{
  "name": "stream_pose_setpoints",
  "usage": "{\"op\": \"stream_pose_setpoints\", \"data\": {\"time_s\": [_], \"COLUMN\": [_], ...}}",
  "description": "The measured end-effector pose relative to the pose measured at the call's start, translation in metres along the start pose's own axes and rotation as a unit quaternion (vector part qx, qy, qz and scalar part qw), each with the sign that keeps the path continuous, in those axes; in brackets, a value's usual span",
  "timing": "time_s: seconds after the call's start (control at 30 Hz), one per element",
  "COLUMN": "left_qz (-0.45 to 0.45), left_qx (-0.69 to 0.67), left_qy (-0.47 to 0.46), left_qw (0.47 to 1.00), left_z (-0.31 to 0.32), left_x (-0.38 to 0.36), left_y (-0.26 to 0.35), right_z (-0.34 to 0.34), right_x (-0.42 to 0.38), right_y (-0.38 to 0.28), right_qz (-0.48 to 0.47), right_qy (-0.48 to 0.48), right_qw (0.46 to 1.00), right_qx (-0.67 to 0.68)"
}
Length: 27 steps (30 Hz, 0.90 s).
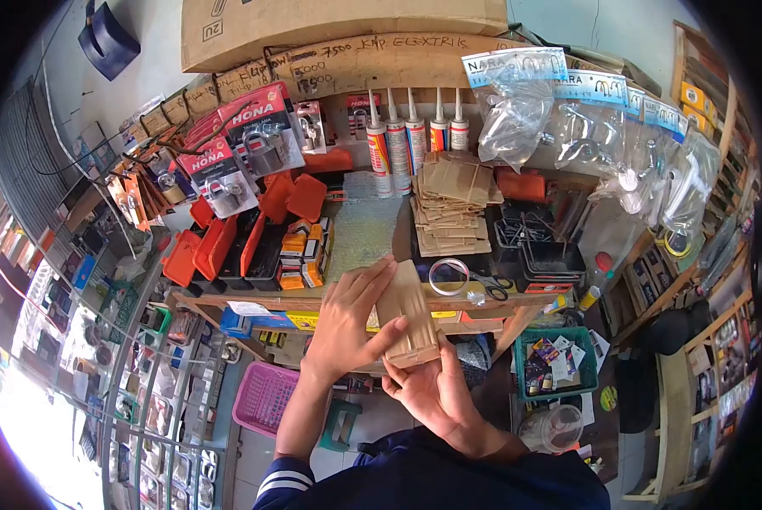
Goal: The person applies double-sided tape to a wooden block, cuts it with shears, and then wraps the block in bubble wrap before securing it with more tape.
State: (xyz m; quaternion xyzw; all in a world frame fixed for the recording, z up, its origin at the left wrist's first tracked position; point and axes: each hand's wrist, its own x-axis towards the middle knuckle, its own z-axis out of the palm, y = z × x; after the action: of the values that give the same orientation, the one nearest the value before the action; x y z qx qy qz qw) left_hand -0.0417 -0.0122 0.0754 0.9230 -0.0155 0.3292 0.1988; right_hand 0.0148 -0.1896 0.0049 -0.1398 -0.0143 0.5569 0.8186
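A small brown cardboard box [411, 306] with a shiny, tape-like surface is held between my two hands at the front of the workbench. My left hand [347, 319] grips its left side, fingers along the upper edge and thumb across the face. From below, my right hand [436, 395] holds the lower end, its thumb at the corner. Just beyond the box lies a sheet of bubble wrap [366, 225]. A roll of clear tape [449, 277] and scissors [493, 286] rest to the right, in front of a stack of flat cardboard pieces [451, 217].
Sealant tubes [395, 140] stand at the back. Orange-lidded bins [215, 246] and small boxes [303, 255] sit left, below hanging padlock packs [219, 187]. Plastic bags [517, 110] hang right. A pink basket [266, 399] and green basket [558, 364] are below the bench.
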Motion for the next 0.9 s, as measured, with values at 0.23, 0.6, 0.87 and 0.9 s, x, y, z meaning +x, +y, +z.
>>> {"op": "stream_pose_setpoints", "data": {"time_s": [0.23,0.6,0.87,0.9], "left_qz": [-0.036,-0.045,-0.133,-0.166], "left_qx": [-0.086,-0.15,-0.159,-0.159], "left_qy": [-0.085,-0.122,-0.063,-0.034], "left_qw": [0.992,0.98,0.976,0.973], "left_z": [-0.003,0.005,0.037,0.042], "left_x": [-0.008,-0.019,-0.036,-0.039], "left_y": [0.003,-0.002,-0.022,-0.027], "right_z": [-0.001,-0.005,-0.028,-0.032], "right_x": [0.002,0.0,0.023,0.029], "right_y": [0.005,0.004,-0.016,-0.023], "right_qz": [-0.025,-0.023,0.023,0.039], "right_qy": [-0.008,0.012,0.017,0.008], "right_qw": [0.999,0.998,1.0,0.999], "right_qx": [-0.03,-0.062,0.003,-0.007]}}
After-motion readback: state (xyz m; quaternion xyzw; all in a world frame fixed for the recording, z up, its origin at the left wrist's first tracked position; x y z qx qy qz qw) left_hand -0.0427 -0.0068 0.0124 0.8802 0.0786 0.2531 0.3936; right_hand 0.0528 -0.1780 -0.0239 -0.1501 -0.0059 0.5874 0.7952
